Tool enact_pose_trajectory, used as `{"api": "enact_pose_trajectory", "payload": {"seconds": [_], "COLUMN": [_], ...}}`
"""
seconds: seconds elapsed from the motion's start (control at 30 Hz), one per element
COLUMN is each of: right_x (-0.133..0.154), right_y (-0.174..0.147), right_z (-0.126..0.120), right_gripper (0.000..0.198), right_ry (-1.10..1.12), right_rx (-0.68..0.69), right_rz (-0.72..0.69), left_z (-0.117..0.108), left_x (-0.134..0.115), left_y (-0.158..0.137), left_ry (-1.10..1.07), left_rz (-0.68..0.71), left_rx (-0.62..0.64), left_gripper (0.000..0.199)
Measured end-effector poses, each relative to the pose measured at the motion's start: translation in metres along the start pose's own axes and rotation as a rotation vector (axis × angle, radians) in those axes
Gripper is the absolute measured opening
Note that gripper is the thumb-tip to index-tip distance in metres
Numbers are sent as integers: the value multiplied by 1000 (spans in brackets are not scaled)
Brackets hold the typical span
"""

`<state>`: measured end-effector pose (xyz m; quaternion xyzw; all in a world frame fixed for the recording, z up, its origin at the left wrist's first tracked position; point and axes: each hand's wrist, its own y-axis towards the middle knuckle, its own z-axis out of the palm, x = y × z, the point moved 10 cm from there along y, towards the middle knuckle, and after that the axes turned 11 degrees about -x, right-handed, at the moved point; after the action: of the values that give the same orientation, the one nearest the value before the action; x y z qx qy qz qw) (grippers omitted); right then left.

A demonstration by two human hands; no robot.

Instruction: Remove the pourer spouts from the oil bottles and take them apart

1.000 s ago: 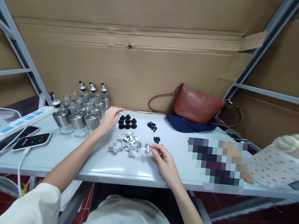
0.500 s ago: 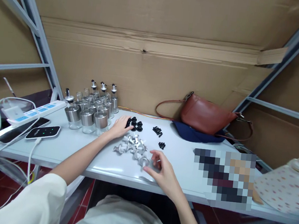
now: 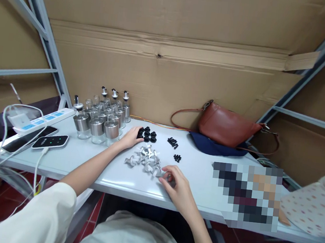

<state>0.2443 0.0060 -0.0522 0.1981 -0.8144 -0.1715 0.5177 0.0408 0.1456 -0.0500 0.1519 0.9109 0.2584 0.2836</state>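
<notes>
My left hand [image 3: 131,137] rests on the table with its fingers apart, against the left side of a cluster of black stoppers [image 3: 149,134]. Some of those stoppers are partly covered by the fingers. Nearer to me lies a loose pile of silver pourer tops [image 3: 147,158]. At the right edge of this pile is my right hand [image 3: 176,180], thumb and fingers curved with a gap between them. Its fingertips are beside the nearest pourer top; whether they touch it I cannot tell. Small black tubes [image 3: 172,142] and tiny black pieces [image 3: 177,158] lie to the right.
Several glass bottles with steel sleeves [image 3: 97,128] stand at the left, some with pourers fitted. Beyond them are a power strip [image 3: 61,115], cables and a white device [image 3: 50,142]. A brown handbag [image 3: 227,126] lies on a dark blue cap [image 3: 218,146] at the back right.
My right hand has stayed at the pile, its fingers a little closer together. The nearest pourer top now lies closer against the pile. My left hand has barely moved; the view has shifted slightly.
</notes>
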Motion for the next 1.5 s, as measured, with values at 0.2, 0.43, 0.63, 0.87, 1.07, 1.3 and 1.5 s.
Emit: {"api": "enact_pose_trajectory", "payload": {"seconds": [0.2, 0.43, 0.63, 0.87, 1.07, 1.3, 1.5], "right_x": [9, 18, 22, 20, 18, 14, 11], "right_y": [-1, -1, -1, -2, -2, -3, -4], "right_z": [-9, -14, -15, -15, -18, -19, -22], "right_gripper": [11, 12, 13, 15, 16, 17, 17], "right_ry": [-31, -17, -18, -32, -20, 0, 28], "right_rx": [-75, -138, -145, -133, -153, -162, -185], "right_rz": [-67, -134, -131, -91, -57, -15, -9], "left_z": [-62, -229, -286, -273, -296, -303, -189], "left_x": [-55, -37, 95, 118, 72, -83, -186], "left_y": [7, -51, -73, -66, -82, -97, -80], "left_ry": [-49, 4, 96, 46, 75, -370, -850], "left_rz": [153, 25, -563, -666, -475, 229, 266], "left_rx": [-245, -1060, -1089, -946, -1213, -1391, -765], "left_gripper": [37, 34, 77, 26, 29, 38, 23]}}
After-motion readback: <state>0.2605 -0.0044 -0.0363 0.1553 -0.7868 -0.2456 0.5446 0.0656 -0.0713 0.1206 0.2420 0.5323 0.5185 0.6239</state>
